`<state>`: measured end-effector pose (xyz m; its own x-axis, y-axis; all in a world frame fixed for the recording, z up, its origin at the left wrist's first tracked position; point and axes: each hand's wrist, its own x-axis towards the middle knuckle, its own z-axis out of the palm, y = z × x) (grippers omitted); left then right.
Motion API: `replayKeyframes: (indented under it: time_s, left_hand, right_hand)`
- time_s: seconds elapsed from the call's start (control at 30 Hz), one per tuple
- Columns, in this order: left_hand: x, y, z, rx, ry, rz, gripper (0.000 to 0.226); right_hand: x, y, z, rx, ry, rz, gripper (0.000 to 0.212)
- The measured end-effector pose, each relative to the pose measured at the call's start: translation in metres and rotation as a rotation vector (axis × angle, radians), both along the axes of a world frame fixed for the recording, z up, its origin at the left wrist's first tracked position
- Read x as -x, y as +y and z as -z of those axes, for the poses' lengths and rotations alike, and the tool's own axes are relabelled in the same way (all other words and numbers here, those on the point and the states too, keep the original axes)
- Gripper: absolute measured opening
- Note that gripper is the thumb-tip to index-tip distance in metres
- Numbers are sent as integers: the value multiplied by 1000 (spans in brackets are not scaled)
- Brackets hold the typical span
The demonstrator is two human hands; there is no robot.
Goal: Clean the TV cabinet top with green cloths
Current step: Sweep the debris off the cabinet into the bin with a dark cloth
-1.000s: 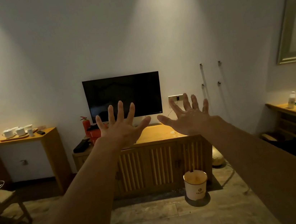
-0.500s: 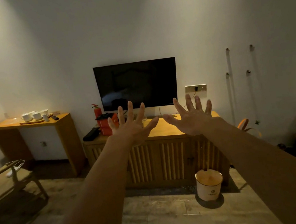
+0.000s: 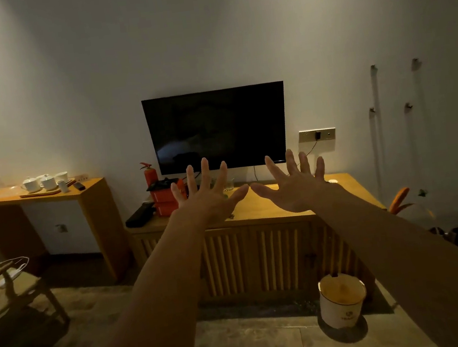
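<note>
Dim room, warm spotlights. Far left there's a wooden chair [image 3: 10, 289], then a tall side table [image 3: 93, 191] against the wall with a white tea set [image 3: 39, 183] on a tray. A narrow gap of floor separates that table from the left end of the TV cabinet.

The TV cabinet top [image 3: 258, 207] is the yellow wood surface sitting dead centre under the wall-mounted TV [image 3: 216, 128]. Its left end is cluttered: a red fire extinguisher [image 3: 150, 175] at the back, stacked orange boxes [image 3: 164, 200], and a long black thing [image 3: 140, 214] near the front edge. A glass [image 3: 228, 185] stands near the back. The middle and right stretch looks mostly bare wood.

Both arms are stretched out in front of it. Left hand [image 3: 208, 202] and right hand [image 3: 294, 191] are up with all fingers straight and splayed, holding nothing, thumb tips nearly meeting.

Right of the TV there's a socket plate [image 3: 317, 134] with a cord hanging down. A white bucket [image 3: 342, 301] stands on the stone floor [image 3: 259, 344] by the cabinet's right front. The floor before the slatted doors is open.
</note>
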<state>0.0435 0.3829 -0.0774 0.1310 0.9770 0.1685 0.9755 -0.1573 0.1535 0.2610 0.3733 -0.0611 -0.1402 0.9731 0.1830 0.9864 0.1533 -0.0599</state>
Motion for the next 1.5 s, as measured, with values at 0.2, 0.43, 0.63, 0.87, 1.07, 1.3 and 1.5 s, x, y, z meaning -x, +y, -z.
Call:
replayKeyframes:
  time_s: [0.2,0.43,0.63,0.87,1.07,1.3,1.5]
  left_hand:
    - [52,85,-3,-40,-16,-12,74]
    - [99,169,8,21,-37,-40,80]
    - [118,226,26,66,-18,-12,85]
    - [124,294,50,124,-21,-29,91]
    - [119,361,61,167,3,-78,89]
    - [100,454,56,170,49,-143,90]
    - [90,519,72,186,57,-133,94]
  right_hand:
    - [35,82,-3,27,-24,9,99]
    - [82,168,7,47,-32,22,98]
    - [105,228,28,34,-58,27,100]
    - [114,304,51,59,-61,0,99]
    - [112,391,70,67,-56,-15,100]
    - [108,502,81,93,-44,-35,102]
    - [110,574,96,133,-55,-93,102]
